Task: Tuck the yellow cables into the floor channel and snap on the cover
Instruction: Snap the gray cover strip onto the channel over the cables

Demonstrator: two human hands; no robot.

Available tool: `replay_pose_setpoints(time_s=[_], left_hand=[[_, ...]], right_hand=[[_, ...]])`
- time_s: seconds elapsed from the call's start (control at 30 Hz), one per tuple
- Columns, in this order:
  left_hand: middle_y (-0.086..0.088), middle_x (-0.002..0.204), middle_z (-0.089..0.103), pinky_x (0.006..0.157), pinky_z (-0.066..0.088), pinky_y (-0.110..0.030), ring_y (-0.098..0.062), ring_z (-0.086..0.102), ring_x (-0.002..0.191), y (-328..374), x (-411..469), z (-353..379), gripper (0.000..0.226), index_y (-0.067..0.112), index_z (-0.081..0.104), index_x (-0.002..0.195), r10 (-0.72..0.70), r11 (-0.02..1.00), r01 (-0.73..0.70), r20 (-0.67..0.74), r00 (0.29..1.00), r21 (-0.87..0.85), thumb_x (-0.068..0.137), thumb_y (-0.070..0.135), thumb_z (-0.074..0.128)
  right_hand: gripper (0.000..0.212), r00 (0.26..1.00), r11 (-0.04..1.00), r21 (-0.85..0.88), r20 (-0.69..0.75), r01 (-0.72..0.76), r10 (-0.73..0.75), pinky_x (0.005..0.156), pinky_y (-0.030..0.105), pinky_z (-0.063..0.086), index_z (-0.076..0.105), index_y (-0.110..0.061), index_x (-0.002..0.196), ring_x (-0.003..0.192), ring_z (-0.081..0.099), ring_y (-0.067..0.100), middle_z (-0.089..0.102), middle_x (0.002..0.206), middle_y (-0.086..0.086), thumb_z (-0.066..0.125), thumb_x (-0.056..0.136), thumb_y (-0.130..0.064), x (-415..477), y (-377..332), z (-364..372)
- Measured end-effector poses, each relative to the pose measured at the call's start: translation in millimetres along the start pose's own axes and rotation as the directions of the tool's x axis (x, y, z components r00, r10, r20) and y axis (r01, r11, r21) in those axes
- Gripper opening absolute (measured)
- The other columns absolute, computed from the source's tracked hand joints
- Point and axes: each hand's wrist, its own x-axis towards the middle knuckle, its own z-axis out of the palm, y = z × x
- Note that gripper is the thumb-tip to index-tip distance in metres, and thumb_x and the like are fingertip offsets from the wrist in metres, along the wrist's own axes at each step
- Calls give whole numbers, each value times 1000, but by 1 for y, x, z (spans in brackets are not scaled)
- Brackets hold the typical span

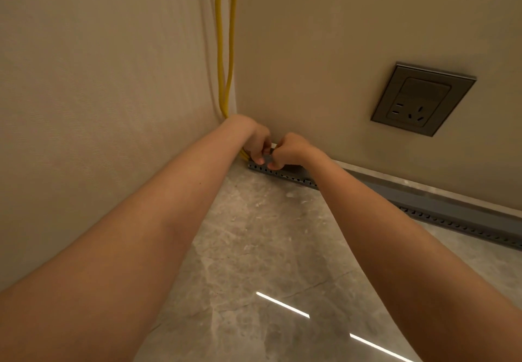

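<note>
Pressing at the corner end of the grey floor channel (285, 176), the left hand (258, 142) and right hand (288, 151) curl closed over something small I cannot identify. The yellow cables (224, 51), springy, likely need pinching low.

No readable text, labels, brands or numbers are showing anywhere in this view. The wall socket (422, 99) is carrying only its slot openings, no lettering that can be made out. The grey floor channel (285, 174) is showing a row of punched holes along its side, no markings.
</note>
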Motion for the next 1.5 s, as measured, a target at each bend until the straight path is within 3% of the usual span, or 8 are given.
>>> replay_pose_setpoints(time_s=[0.23,0.5,0.6,0.83,1.23,1.33,1.43,1.5], left_hand=[[-2,100,53,81,38,-29,-20,47,92,2,-3,-5,36,7,60,119,6,1000,-6,26,1000,9,87,21,66],[-3,96,55,80,40,-31,-21,50,89,0,4,-4,21,11,62,101,43,999,-43,-20,999,-1,84,22,69],[-6,100,61,77,38,-25,-19,53,90,-6,0,1,34,10,65,113,80,994,-87,-108,991,-67,80,15,73],[-8,124,64,95,45,-31,-21,54,99,-6,1,1,40,9,65,119,47,990,-63,-122,991,-125,81,16,73],[-3,98,56,79,41,-28,-20,51,90,3,6,-10,38,2,64,117,48,997,-47,3,999,-59,81,10,73],[-3,97,56,78,39,-26,-19,50,89,2,5,-7,38,1,64,116,47,997,-48,-16,999,-65,80,10,73],[-6,100,58,82,43,-30,-18,50,89,1,2,-5,37,0,64,115,48,996,-52,-59,997,-74,80,10,72],[-9,105,62,90,46,-32,-19,50,89,1,-3,-2,36,1,64,115,45,996,-52,-102,994,-68,81,11,72]], right_hand=[[39,1000,999,49,-21,7,-6,71,27,38,63,-1,110,88,50,22,55,96,8,72,77,-19,6,4,-3],[26,998,999,-39,-70,0,-3,50,26,36,59,-7,94,84,50,21,54,90,8,73,77,-20,8,-1,-3],[36,997,999,-49,-82,-7,3,64,28,38,62,-1,107,85,50,22,54,91,8,72,79,-21,7,-2,-2],[31,997,997,-48,-40,-60,59,71,27,43,46,-10,64,86,53,22,57,92,9,74,77,-18,11,-3,-7],[41,993,982,-179,87,-58,74,103,32,44,58,-3,118,121,56,27,57,133,14,65,87,-29,1,-14,-20],[37,995,965,-259,80,-38,60,98,32,45,59,-3,114,119,56,26,55,135,13,63,88,-30,-3,-17,-20],[31,998,943,-332,39,-35,51,79,29,44,49,-9,69,97,56,22,59,128,12,65,86,-29,-7,-21,-15],[24,1000,935,-355,0,-23,25,73,30,46,56,-10,76,99,59,25,61,111,14,65,86,-30,-8,-23,-11]])
